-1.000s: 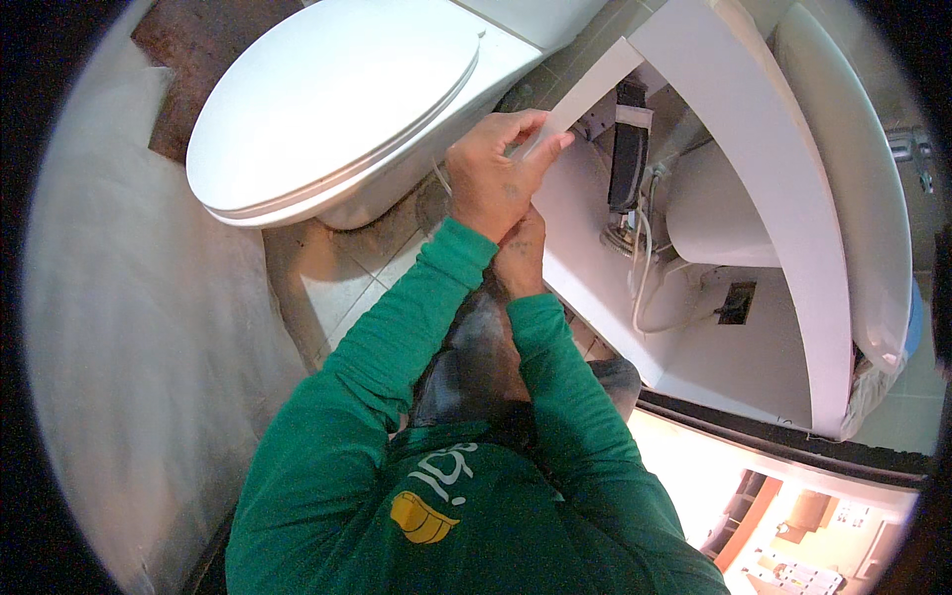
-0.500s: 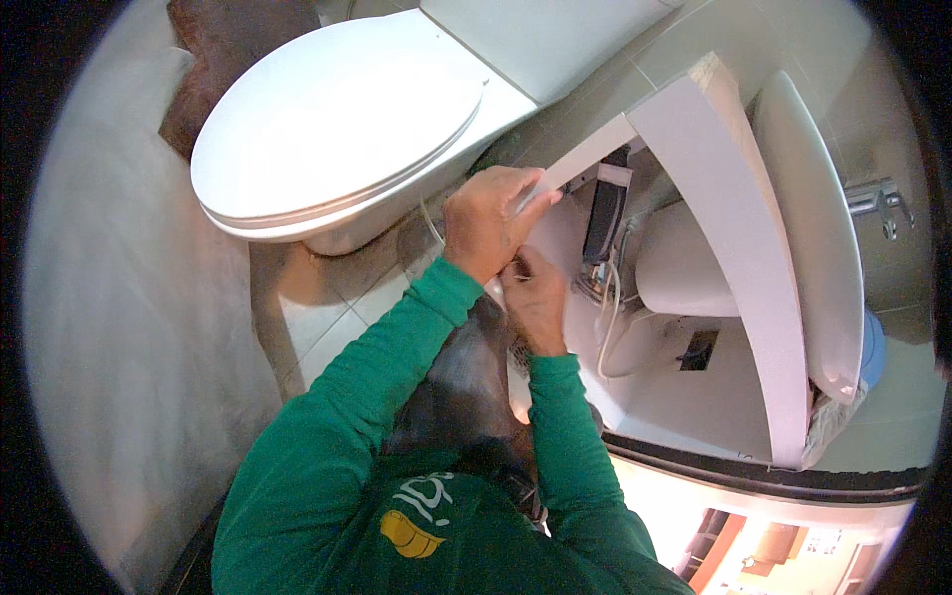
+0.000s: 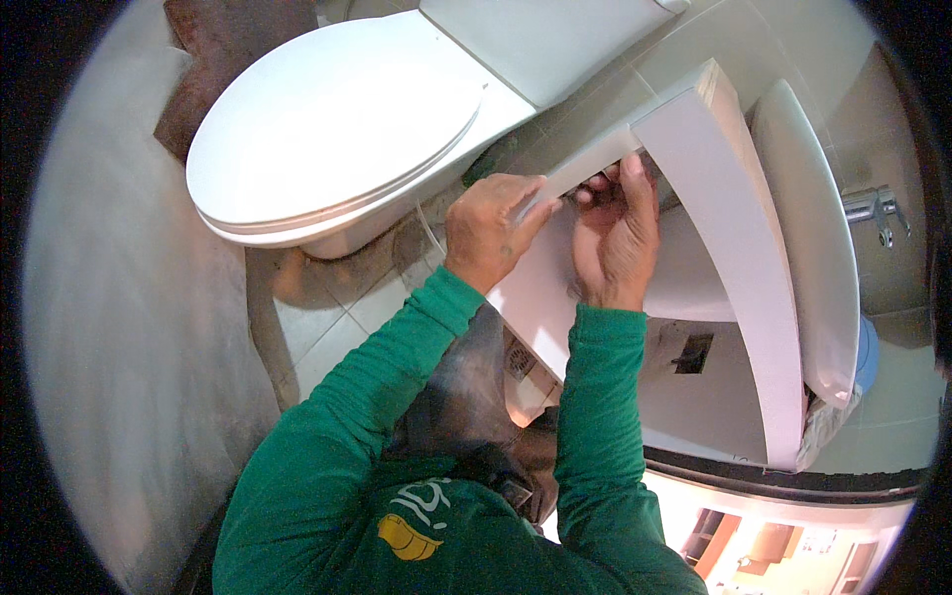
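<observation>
A white panel (image 3: 541, 283) stands out from the white vanity cabinet (image 3: 729, 248), its narrow top edge facing up. My left hand (image 3: 491, 226) is closed on the outer end of that edge, thumb on one side and fingers on the other. My right hand (image 3: 617, 238) is inside the cabinet opening, palm turned up. Its fingers are curled up against the panel's inner side, close to where it meets the cabinet. Whether something small lies in those fingers is hidden. The right hand and forearm cover much of the cabinet's inside.
A toilet with a closed white lid (image 3: 342, 124) stands at the left. A white washbasin (image 3: 808, 248) with a chrome tap (image 3: 875, 213) rises at the right. A floor drain (image 3: 519, 360) lies below the panel. Brown cloth (image 3: 243, 50) hangs at the far left.
My right hand has moved up and right, from beside the left hand's wrist into the cabinet opening by the panel's top edge. The left hand has kept its grip on the panel.
</observation>
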{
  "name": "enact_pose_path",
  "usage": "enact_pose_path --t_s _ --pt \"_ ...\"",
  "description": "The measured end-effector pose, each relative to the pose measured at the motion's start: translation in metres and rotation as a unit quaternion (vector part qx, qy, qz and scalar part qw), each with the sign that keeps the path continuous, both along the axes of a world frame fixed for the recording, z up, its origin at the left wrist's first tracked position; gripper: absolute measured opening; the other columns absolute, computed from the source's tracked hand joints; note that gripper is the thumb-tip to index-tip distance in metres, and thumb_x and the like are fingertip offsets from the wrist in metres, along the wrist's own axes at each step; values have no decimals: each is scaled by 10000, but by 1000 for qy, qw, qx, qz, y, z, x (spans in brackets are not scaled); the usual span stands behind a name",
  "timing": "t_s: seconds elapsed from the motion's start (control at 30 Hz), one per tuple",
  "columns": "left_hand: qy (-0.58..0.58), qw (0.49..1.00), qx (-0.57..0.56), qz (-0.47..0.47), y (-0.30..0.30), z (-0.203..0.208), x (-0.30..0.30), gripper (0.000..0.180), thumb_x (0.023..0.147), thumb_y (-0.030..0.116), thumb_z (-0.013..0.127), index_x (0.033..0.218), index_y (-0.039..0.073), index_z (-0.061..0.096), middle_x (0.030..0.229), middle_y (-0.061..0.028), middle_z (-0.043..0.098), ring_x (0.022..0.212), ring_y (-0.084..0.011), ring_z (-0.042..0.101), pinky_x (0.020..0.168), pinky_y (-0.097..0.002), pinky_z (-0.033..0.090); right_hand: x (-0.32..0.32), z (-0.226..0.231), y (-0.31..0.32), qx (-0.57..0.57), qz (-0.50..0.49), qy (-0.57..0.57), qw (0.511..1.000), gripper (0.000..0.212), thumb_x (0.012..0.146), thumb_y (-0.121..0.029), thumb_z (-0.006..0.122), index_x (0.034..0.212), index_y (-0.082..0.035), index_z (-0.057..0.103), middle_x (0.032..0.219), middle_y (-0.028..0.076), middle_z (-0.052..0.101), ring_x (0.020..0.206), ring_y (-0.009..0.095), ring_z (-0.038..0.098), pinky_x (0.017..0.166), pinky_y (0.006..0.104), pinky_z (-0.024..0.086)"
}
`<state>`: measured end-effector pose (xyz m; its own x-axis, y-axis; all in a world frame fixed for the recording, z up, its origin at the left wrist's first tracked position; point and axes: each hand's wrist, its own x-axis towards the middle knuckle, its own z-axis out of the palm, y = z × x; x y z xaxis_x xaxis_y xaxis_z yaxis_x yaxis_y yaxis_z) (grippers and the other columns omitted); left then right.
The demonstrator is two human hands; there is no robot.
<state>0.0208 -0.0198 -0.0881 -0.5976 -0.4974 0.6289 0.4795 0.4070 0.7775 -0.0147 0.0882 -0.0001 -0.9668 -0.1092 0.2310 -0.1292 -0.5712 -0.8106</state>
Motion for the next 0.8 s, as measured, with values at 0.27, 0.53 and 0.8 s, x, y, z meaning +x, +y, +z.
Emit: enact_pose_path --t_s 0.27,0.53,0.8 --pt "-3 1000 3 -1 -1 -3 -2 320 808 162 855 1075 18 751 987 -149 746 854 -228 728 772 -327 580 -7 -3 3 12 15 -12 1000 130 917 -136 734 1022 -91 672 856 10 653 769 137 601 672 280 467" --pt "-9 1000 14 -4 0 -2 -2 305 808 147 856 1060 11 752 976 -151 744 840 -212 717 763 -322 575 -13 4 11 6 76 -46 996 138 899 -122 745 1003 -68 671 845 21 644 755 130 586 661 275 465" --pt "-10 1000 -6 6 1 3 1 284 829 150 836 1065 14 754 980 -142 748 861 -218 718 783 -333 568 -10 9 10 32 37 -16 999 137 907 -79 734 1026 -38 678 877 43 667 732 138 632 638 257 518"
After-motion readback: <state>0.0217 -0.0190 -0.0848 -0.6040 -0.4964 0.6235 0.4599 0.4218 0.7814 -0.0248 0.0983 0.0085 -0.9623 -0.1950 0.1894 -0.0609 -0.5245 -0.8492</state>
